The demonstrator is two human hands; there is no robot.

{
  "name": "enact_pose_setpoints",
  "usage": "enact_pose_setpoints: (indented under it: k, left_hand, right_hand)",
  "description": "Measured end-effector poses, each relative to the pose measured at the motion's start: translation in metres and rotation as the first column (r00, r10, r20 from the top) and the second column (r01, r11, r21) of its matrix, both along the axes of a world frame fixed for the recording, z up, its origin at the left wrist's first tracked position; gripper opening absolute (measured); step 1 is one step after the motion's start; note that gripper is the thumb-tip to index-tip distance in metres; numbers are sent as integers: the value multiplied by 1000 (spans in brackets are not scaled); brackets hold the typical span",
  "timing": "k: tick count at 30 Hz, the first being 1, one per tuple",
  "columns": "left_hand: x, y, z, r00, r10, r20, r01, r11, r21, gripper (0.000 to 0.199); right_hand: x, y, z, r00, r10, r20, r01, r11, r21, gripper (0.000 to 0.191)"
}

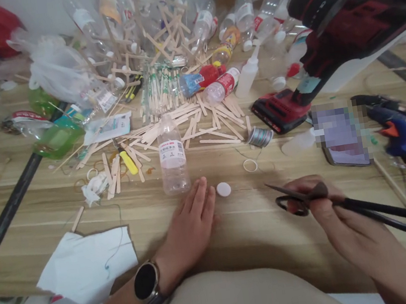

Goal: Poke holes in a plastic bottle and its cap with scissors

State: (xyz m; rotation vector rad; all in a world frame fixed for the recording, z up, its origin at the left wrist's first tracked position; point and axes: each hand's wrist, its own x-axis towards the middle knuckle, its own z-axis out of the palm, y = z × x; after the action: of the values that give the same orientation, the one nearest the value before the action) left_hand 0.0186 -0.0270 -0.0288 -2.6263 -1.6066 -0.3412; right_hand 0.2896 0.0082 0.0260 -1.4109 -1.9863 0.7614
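My left hand lies flat on the wooden table, fingers stretched forward and holding nothing. Just beyond its fingertips stands a clear plastic bottle with a white label. To the right of the fingers, a round white cap rests on the tabletop. My right hand is closed around a pair of dark scissors, held above the table. A pointed blade sticks out to the left, and long black parts run back past the wrist to the right. How the fingers sit around the scissors is partly hidden.
Wooden sticks are strewn behind the bottle, with plastic bottles piled further back. A red and black power tool looms at right, near a phone and blue glue gun. Thread spool, yellow-handled tool and white paper lie about.
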Motion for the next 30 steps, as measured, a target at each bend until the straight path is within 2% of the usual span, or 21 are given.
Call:
enact_pose_setpoints:
  k: [2, 4, 6, 7, 9, 11, 15, 19, 21, 24, 27, 30]
  left_hand:
    - [5, 4, 9, 997, 34, 71, -35, 999, 14, 38]
    - [13, 13, 18, 991, 84, 103, -78, 995, -59, 39]
    - [22, 24, 26, 990, 123, 69, -112, 983, -144, 43]
    - [26, 30, 28, 991, 124, 42, -114, 976, -187, 40]
    - [33, 40, 31, 995, 98, -5, -96, 963, -252, 20]
    - [37, 45, 33, 997, 76, -16, -78, 958, -277, 14]
    - [35, 37, 35, 995, 47, 84, -22, 963, -269, 12]
    - [27, 20, 32, 987, 7, 162, 49, 940, -336, 10]
    - [23, 15, 28, 983, 18, 185, 50, 932, -360, 12]
    - [19, 12, 21, 964, 37, 263, 62, 932, -357, 16]
    - [17, 13, 17, 942, 54, 331, 72, 931, -358, 18]
    - [17, 13, 17, 932, 68, 355, 73, 926, -370, 19]
  right_hand:
    - [3, 2, 0, 1000, 2, 26, -2, 1000, -8, 41]
    - [4, 3, 1, 999, 14, 46, -11, 999, -53, 41]
    - [3, 4, 3, 998, 31, 54, -27, 996, -80, 40]
    - [1, 4, 4, 997, 43, 56, -38, 996, -86, 40]
    - [-3, 5, 8, 997, 55, 54, -51, 996, -72, 38]
    - [-5, 7, 11, 996, 54, 67, -49, 997, -64, 38]
    - [-4, 11, 17, 988, 80, 130, -70, 994, -83, 41]
    - [-3, 15, 23, 947, 244, 210, -219, 966, -134, 37]
    - [-7, 17, 23, 893, 328, 309, -302, 944, -132, 32]
    - [-19, 19, 24, 756, 393, 524, -377, 915, -143, 21]
    - [-36, 22, 27, 582, 397, 709, -362, 908, -210, 17]
    - [-52, 25, 35, 436, 409, 802, -336, 900, -276, 19]
